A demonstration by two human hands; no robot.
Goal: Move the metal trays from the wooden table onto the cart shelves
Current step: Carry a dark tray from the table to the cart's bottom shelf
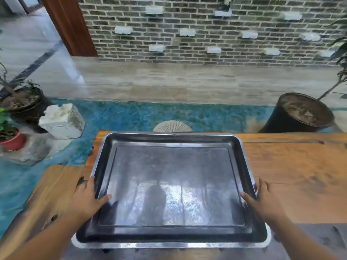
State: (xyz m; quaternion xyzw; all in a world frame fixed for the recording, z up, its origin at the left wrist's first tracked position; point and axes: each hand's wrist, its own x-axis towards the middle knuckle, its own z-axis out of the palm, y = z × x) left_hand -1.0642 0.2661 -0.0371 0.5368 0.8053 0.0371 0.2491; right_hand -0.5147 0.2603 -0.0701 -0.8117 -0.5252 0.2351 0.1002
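I am gripping the metal tray [171, 184] at its two side rims: my left hand [88, 198] and my right hand [262, 200] each have the thumb inside. The tray is over the wooden table [296, 175], near its left end.

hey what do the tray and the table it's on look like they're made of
Metal tray: looks like steel or aluminium, with a shiny bright rim and a floor that mirrors blurred reflections. Wooden table: solid wood, orange-brown and glossy, probably varnished, with visible grain and dark knots.
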